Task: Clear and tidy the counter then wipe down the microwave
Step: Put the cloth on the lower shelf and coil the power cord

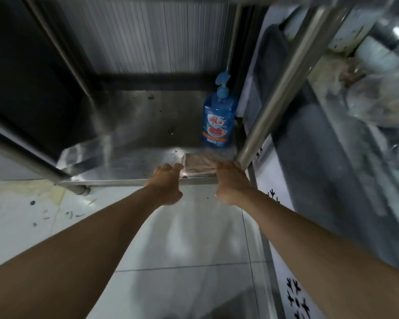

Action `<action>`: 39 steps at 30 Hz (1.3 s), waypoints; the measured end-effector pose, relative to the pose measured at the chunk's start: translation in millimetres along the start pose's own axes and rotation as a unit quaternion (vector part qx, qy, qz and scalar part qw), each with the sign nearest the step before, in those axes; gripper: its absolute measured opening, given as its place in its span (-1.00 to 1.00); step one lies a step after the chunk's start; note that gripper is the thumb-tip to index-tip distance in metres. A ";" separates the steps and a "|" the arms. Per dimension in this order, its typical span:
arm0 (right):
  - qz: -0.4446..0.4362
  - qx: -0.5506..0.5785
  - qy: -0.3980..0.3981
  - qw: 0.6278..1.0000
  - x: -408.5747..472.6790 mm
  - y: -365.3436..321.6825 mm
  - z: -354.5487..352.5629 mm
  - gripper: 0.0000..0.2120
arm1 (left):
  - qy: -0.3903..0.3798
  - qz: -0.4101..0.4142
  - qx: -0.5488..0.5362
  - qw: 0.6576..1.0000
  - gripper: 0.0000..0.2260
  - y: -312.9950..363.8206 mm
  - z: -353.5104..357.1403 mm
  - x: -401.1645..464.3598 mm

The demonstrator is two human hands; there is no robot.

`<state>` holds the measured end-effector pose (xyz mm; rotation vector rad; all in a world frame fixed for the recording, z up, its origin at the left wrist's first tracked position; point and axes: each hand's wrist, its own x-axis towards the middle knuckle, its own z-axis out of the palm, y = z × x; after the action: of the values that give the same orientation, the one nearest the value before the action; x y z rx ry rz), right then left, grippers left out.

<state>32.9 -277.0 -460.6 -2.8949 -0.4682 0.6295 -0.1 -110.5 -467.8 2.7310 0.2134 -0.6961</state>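
We're crouched at the low steel shelf (134, 162), centre frame. Both hands are on the folded pinkish cloth (199, 165) lying at the shelf's front edge, right of centre. Left hand (167, 184) has its fingers curled onto the cloth's left edge; right hand (232, 180) has its fingers curled over the right edge, just beside the steel leg (279, 88). Whether either hand is actually pinching the cloth or just resting on it, we can't tell: the fingertips are hidden and the frame is blurred.

Blue pump bottle (218, 116) stands upright just behind the cloth, near the back right corner. Microwave isn't in view.

Our read: this is the fetch-the-cloth step, ahead of the wipe-down. Counter state can't be judged from here; cluttered shelves at the right edge are too smeared to identify.

Next move calls for:
- a firm grip on the cloth, lifted clear of the shelf lip
- possibly taking the bottle too, if it's cleaner
- keeping the right knuckles off the leg on the way out
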 end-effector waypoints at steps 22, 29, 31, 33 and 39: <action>-0.015 0.001 0.012 1.000 -228.3 -64.7 -339.1 -0.34 | 0.023 0.033 0.023 0.999 -0.36 122.6 -304.6 -247.3; -0.025 -0.002 0.056 0.998 -261.3 -64.6 -425.3 -0.44 | 0.096 0.055 0.045 0.993 -0.38 164.8 -383.4 -283.3; -0.028 -0.016 0.059 0.998 -267.5 -64.0 -444.8 -0.38 | 0.109 0.054 0.048 0.991 -0.37 174.3 -401.1 -291.3; -0.028 -0.029 0.064 0.997 -272.7 -63.2 -463.5 -0.32 | 0.125 0.052 0.047 0.990 -0.36 183.8 -417.7 -298.9; -0.040 -0.023 0.114 0.992 -290.9 -51.2 -515.7 -0.28 | 0.169 0.053 0.051 0.983 -0.36 210.7 -462.9 -320.4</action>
<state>-12.9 -361.6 125.9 -2.9241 -0.5690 0.2753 -29.0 -174.2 129.2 2.9185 0.1074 -0.2155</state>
